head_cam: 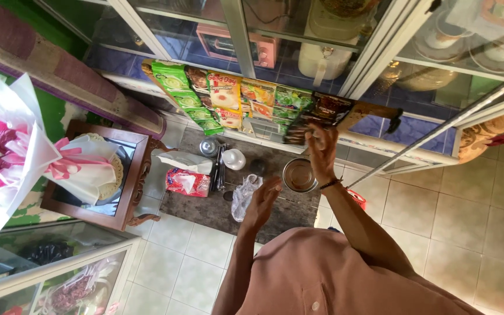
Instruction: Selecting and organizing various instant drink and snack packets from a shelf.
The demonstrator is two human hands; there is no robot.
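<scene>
- Two hands up over a small dark table (205, 207) – right hand (322, 149) at about 1 o'clock from the metal cup (299, 175), fingers pinched on the dark sachet strip (322, 114); left hand (262, 201) at about 8 o'clock from the cup, fingers spread wide, holding nothing.
- Sachet strip hangs with the others along the cabinet's edge, at 12 o'clock of the table.
- Handling, my guess: sachets light, thin, crinkly foil, likely slick – grip near the seam or edge and steady the strip above the tear.
- Counts: one metal cup, one clear plastic bag (244, 195), one red tissue pack (186, 182), one bouquet (7, 151) at 9 o'clock; roughly six hanging strips – exact count unclear.
</scene>
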